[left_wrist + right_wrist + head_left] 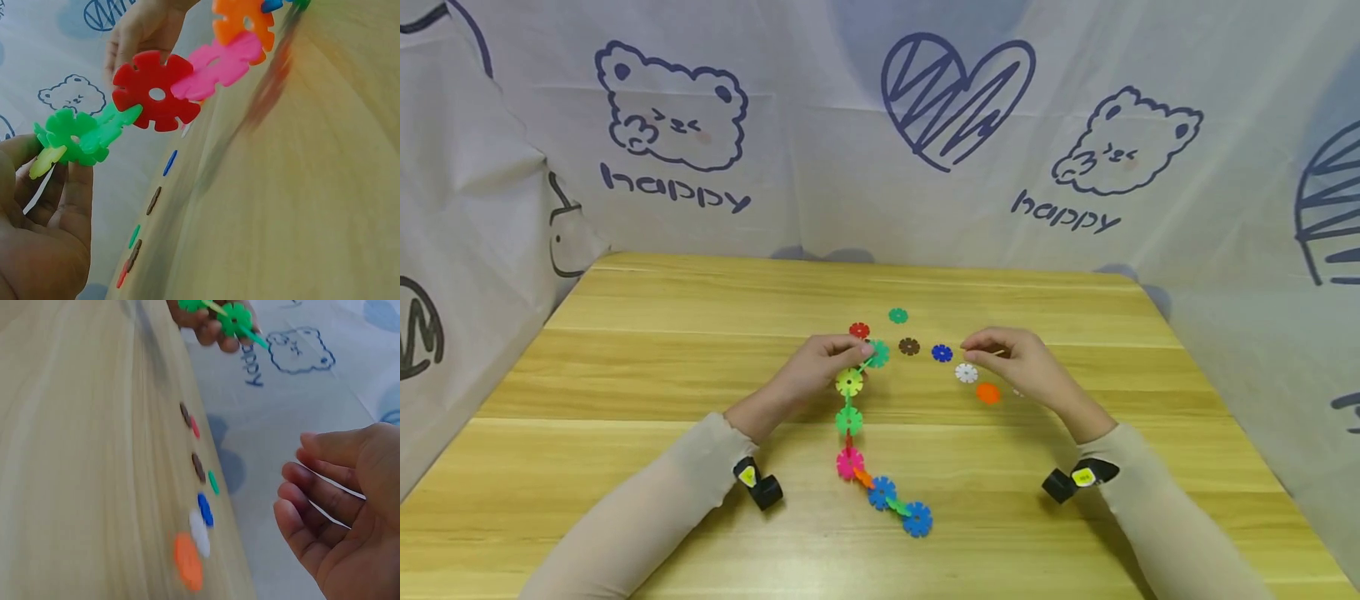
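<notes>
Before printed cloth (820, 175), over wooden table (1000, 500), see chain (850, 428) pinched near 1 end by left hand (820, 367), perhaps liable to come apart mid-length if twisted or dragged by own weight, and right hand (1022, 362) half-curled, holding nothing, near loose discs (988, 393).

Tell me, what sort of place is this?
Perhaps a makeshift play or craft corner: there's a wooden table, a cartoon-printed cloth hung behind it, and colourful toy discs, some joined in a chain.
</notes>
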`<state>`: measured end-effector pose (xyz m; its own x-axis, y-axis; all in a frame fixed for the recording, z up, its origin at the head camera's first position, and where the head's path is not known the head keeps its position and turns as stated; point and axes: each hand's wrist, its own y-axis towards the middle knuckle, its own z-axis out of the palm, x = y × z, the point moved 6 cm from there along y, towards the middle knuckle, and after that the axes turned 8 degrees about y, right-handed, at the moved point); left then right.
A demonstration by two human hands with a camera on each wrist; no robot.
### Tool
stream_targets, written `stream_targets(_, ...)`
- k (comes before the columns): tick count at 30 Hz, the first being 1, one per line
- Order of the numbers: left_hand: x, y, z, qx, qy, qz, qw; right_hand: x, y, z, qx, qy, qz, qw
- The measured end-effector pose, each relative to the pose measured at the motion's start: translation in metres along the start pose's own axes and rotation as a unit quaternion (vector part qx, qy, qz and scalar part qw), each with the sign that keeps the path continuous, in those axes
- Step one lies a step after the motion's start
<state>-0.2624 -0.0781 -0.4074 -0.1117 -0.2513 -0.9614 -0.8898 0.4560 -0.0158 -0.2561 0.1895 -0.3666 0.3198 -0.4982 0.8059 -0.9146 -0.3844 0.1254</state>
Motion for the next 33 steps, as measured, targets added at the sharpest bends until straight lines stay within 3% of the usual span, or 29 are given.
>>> stream_targets(6,0.003,0.0,0.002,-0.002,-0.01,-0.004,0.9999,-0.02,-0.011,-0.011,0.012,-0.015,0.012,0.9997)
stream_targets(17,0.009,0.003,0.006,-0.01,-0.034,0.017,0.9992,-0.047,-0.021,-0.008,0.075,-0.081,0.016,0.9937)
stream_targets(26,0.007,0.002,0.007,-0.018,-0.033,0.041,0.9984,-0.053,-0.022,-0.001,0.089,-0.152,-0.003,0.9844)
stream_targets(33,0.005,0.001,0.007,-0.017,-0.063,0.053,0.9965,-0.051,-0.021,0.001,0.084,-0.171,0.004,0.9817)
